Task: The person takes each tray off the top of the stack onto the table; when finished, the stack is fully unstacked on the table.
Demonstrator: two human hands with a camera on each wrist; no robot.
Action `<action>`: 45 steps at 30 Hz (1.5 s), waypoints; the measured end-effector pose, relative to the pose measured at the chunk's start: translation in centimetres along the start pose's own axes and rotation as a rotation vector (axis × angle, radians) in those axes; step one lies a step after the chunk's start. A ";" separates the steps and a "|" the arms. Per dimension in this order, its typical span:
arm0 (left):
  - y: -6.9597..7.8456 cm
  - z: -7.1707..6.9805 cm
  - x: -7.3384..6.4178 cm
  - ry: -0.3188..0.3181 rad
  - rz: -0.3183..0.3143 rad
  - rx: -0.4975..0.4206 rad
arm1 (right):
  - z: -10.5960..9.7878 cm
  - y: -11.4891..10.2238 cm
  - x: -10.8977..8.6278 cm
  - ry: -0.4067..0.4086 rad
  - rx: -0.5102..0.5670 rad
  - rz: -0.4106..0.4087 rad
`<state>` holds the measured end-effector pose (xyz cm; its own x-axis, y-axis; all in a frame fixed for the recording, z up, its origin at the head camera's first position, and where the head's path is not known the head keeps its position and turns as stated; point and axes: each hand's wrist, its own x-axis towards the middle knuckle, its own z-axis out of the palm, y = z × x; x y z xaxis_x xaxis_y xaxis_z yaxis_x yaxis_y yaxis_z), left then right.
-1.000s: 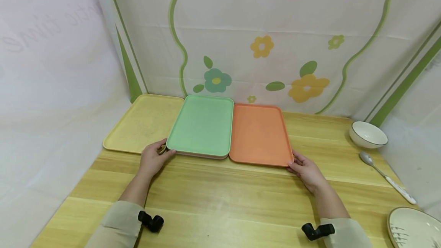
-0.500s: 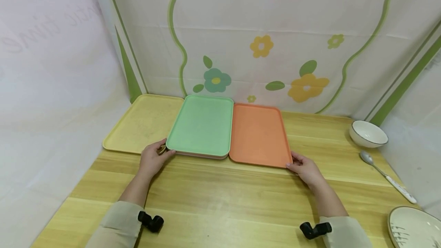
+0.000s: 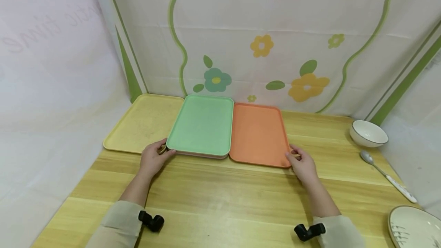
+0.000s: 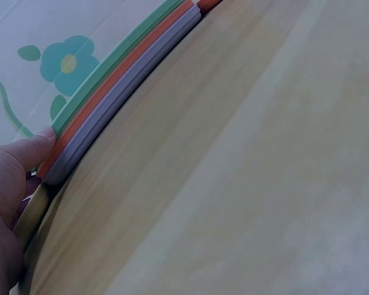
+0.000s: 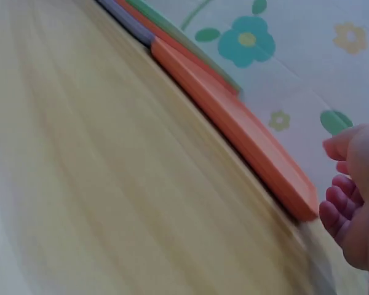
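Observation:
Three rectangular trays lie side by side along the back: a yellow tray, a green tray and an orange tray. Under the green one, the left wrist view shows another orange tray and a lavender tray. My left hand grips the front left corner of this stack, thumb at the front edge, other fingers partly hidden. At the lone orange tray's front right corner is my right hand, its thumb raised above the rim and its fingers loosely bent beside the corner.
On the right of the wooden table stand a white bowl, a spoon with a white handle, and a patterned plate cut off by the frame. A flower-printed cloth hangs right behind the trays.
The lone orange tray's front right corner has shifted slightly left. My right hand has moved left and a little up along its side, and the thumb has come off the corner. My left hand stays put.

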<state>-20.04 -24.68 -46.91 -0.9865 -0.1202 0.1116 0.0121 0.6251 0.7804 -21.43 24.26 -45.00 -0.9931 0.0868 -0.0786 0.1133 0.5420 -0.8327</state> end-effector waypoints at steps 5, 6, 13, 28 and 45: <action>-0.1 0.0 0.0 0.002 0.000 0.004 | 2.5 -2.7 0.4 0.061 0.190 -0.065; -0.1 0.0 0.0 0.002 -0.001 0.003 | 3.2 -3.2 0.5 0.053 0.208 -0.086; 0.1 0.0 0.0 -0.002 -0.006 -0.004 | 8.5 -6.8 1.0 -0.066 0.214 -0.193; 0.2 -0.2 0.0 -0.013 -0.014 0.001 | 14.5 -9.1 1.7 -0.205 0.112 -0.167; 0.0 -0.1 0.0 0.000 -0.024 -0.010 | 15.3 -10.3 1.0 -0.198 0.243 -0.078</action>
<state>-20.06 -24.75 -46.87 -0.9865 -0.1353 0.0927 -0.0100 0.6141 0.7891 -24.02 5.97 -44.94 -0.9877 -0.1244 -0.0946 0.0497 0.3235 -0.9449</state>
